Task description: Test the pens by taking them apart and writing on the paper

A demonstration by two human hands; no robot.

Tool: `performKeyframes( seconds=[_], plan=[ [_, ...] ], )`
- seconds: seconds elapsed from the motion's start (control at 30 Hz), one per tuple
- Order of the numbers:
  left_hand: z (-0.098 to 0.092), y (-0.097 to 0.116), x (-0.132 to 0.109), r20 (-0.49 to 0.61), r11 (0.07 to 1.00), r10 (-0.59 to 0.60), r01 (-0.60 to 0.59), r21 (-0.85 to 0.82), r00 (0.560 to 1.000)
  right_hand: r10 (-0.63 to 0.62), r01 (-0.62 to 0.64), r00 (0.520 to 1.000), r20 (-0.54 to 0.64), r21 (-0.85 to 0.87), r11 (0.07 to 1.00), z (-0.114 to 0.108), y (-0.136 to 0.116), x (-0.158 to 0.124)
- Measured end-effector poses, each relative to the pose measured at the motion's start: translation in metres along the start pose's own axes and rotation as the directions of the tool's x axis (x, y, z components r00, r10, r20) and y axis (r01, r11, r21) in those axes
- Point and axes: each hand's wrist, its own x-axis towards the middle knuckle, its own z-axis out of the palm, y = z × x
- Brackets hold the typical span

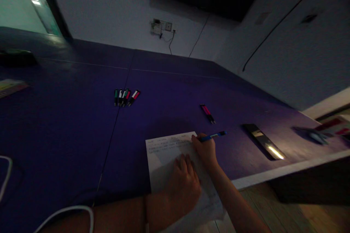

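Observation:
A white sheet of paper (157,167) with several lines of handwriting near its top lies on the purple tabletop. My left hand (184,182) rests on the middle of the sheet, fingers stretched out over it. At the sheet's upper right, my right hand (206,151) is closed around a blue pen (214,135), whose back end points right. The pen's tip is hidden by my fingers. Just beyond this hand lie pink-and-black pens (207,113), side by side.
Several pens (125,97) lie grouped farther back, left of centre. A dark phone (264,142) with a bright reflection is on the right, near the table edge (273,174). Farther right are scissors (314,135). White cables (71,209) curve at the lower left.

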Motion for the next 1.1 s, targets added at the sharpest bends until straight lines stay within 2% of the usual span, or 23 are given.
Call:
performKeyframes(
  seconds=[0.37, 1.1],
  plan=[
    [0.0002, -0.0001, -0.0006, -0.009, 1.000, 0.017, -0.017, 0.011, 1.000, -0.052, 0.051, 0.998, -0.017, -0.053, 0.997, 0.0016, 0.0023, 0.0012],
    [0.0028, 0.0009, -0.0009, 0.008, 1.000, 0.003, -0.003, -0.004, 1.000, -0.022, 0.021, 0.999, -0.033, -0.035, 0.999, 0.0014, -0.0035, 0.0000]
  ],
)
